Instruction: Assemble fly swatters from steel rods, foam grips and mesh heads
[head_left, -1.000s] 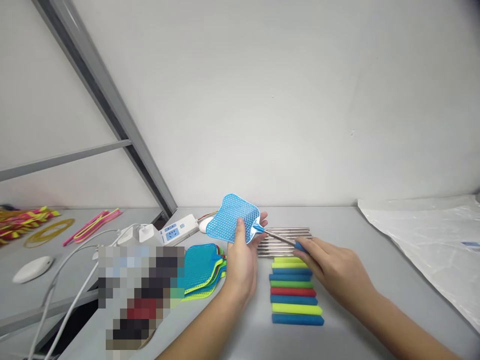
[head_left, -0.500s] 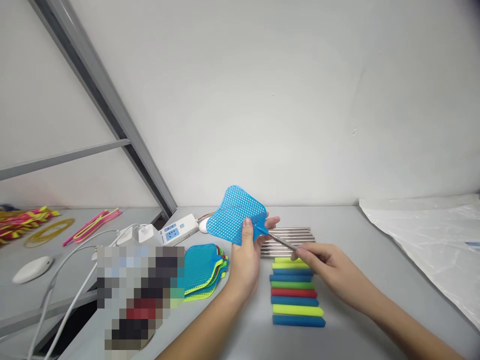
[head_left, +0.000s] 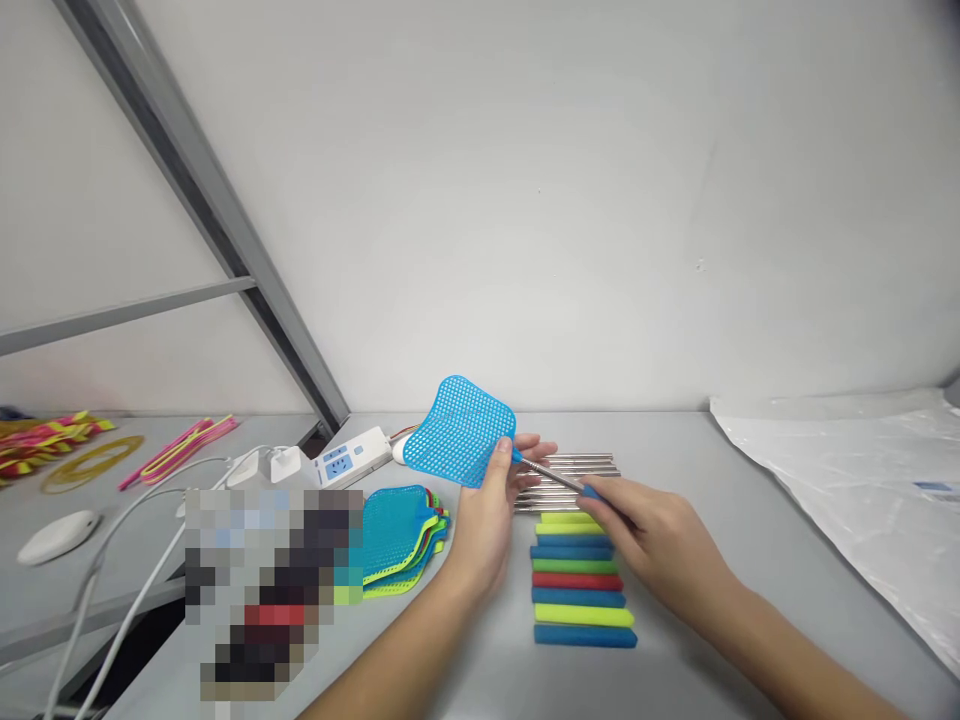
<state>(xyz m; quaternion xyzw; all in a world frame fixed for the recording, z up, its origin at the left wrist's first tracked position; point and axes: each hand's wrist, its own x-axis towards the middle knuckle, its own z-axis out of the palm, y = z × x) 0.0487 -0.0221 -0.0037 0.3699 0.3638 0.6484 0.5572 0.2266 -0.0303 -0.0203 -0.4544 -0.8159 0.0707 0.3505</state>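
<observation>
My left hand (head_left: 491, 510) is closed on the neck of a blue fly swatter (head_left: 461, 432), thumb on top of its mesh head, the other fingers behind. A thin metal rod (head_left: 551, 474) runs from that neck down to the right. At the rod's lower end my right hand (head_left: 652, 520) pinches a blue handle (head_left: 591, 491), mostly hidden in the fingers. Under the hands lie several metal rods (head_left: 574, 465) in a row. Several coloured handles (head_left: 577, 581), in yellow, blue, green and red, line up nearer to me. Left of them sits a pile of mesh swatter heads (head_left: 394, 530).
A white power strip (head_left: 352, 458) with plugs and cables stands at the left. Beyond the gap lie a white mouse-like object (head_left: 58, 537) and pink-yellow strands (head_left: 180, 450). Clear plastic sheeting (head_left: 847, 470) covers the right side. A pixelated patch hides the lower left.
The view has shifted slightly. The blue handle now shows at my right fingertips on the rod's end. My left hand still holds the swatter by its neck.
</observation>
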